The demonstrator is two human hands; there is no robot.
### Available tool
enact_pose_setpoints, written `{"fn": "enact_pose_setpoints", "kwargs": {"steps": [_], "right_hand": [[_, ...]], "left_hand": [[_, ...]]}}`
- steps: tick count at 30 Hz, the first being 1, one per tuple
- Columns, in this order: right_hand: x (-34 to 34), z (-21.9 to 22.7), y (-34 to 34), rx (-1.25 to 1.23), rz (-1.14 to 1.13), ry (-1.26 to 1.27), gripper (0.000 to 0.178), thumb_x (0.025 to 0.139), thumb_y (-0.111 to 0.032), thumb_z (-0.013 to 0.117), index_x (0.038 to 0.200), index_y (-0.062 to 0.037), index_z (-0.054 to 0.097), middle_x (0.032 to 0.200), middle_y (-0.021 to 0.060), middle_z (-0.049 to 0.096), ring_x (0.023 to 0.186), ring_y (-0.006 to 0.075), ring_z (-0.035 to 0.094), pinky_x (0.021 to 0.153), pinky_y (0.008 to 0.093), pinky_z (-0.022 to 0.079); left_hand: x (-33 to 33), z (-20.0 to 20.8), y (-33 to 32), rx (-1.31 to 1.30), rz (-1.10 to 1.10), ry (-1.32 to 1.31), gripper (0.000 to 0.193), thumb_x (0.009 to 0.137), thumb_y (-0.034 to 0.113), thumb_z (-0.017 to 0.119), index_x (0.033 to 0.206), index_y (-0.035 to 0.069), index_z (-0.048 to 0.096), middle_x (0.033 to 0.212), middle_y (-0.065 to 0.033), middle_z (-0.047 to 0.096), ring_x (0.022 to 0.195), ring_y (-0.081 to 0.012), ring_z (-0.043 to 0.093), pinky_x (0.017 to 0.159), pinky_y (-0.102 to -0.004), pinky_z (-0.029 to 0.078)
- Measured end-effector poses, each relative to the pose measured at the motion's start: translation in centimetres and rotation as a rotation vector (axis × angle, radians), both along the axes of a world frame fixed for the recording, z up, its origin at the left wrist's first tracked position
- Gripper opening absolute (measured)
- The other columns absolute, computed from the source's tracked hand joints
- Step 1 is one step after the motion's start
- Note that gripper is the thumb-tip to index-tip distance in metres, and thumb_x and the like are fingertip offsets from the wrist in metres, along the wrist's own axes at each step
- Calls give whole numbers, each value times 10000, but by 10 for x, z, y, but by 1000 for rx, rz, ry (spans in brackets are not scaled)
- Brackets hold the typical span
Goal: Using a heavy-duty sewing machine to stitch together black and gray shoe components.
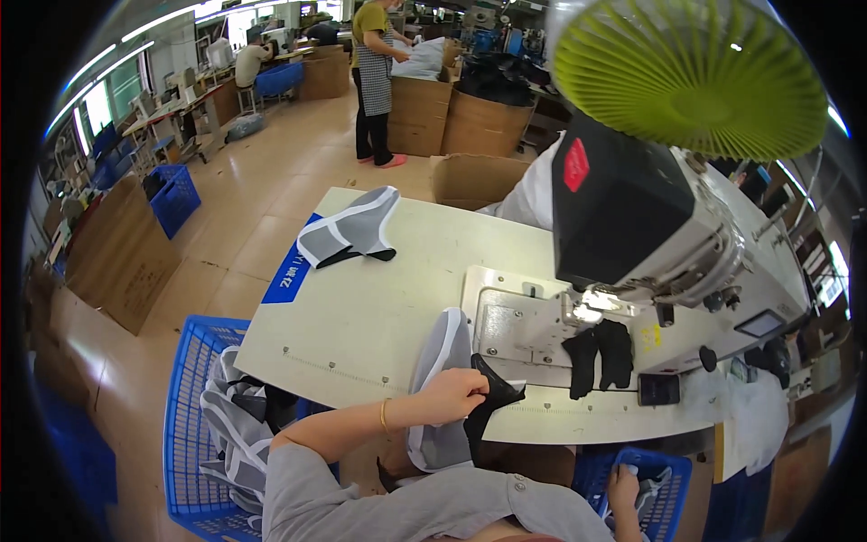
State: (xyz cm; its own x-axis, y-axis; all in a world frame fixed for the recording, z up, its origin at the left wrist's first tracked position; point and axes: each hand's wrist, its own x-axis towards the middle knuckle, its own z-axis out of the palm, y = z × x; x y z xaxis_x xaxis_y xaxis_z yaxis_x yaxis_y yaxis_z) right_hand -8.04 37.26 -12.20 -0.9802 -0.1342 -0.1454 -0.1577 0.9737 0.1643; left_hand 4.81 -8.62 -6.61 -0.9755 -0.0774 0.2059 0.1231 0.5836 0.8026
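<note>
My left hand (456,395) reaches across the front edge of the sewing table, its fingers closed on the black part of a grey fabric piece with white binding (435,361). The piece lies partly on the table and hangs over its edge toward my lap. A similar grey and white piece (361,226) rests at the table's far left corner. My right hand (623,492) is low at the right, at a blue basket (682,479) with grey pieces in it. Its fingers are pinched around something small and pale that I cannot make out.
A sewing machine (623,208) with a lit needle area stands right of my left hand. Black fabric pieces (598,354) and a dark phone (659,389) lie beside it. A green fan (695,81) hangs above. A blue basket (181,434) of pieces stands left. Another person (373,81) stands behind.
</note>
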Motion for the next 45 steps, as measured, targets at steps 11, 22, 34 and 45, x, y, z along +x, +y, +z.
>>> {"fn": "enact_pose_setpoints", "kwargs": {"steps": [11, 22, 34, 45], "right_hand": [[49, 119, -303, -1278, 1061, -38, 275, 886, 57, 571, 1146, -17, 622, 1238, 182, 624, 744, 213, 683, 647, 317, 542], [9, 93, -407, -1062, 1040, -92, 200, 881, -48, 658, 1081, -50, 653, 911, 109, 615, 697, 256, 631, 634, 328, 509], [-6, 63, -425, -1227, 508, -822, 160, 961, -104, 591, 1094, -41, 655, 812, -20, 607, 646, 47, 508, 581, 209, 410], [-2, 57, -428, -1138, 530, -716, 157, 970, -141, 591, 1061, -32, 656, 837, 3, 634, 751, 50, 535, 663, 221, 444]], "left_hand": [[16, 27, -46, 266, 227, 114, 122, 854, 46, 689, 942, -18, 636, 777, -85, 631, 673, -152, 585, 620, -296, 480], [11, 6, -89, 509, 106, -68, 112, 879, 70, 677, 944, -5, 625, 786, -48, 634, 717, -100, 576, 645, -283, 482], [14, -3, -77, 244, 251, 165, 159, 847, 41, 603, 1005, 53, 590, 902, -120, 591, 770, -298, 612, 694, -388, 501], [12, -12, -78, 212, 229, 107, 87, 817, 55, 589, 900, 45, 615, 859, -146, 617, 782, -344, 622, 686, -422, 505]]}}
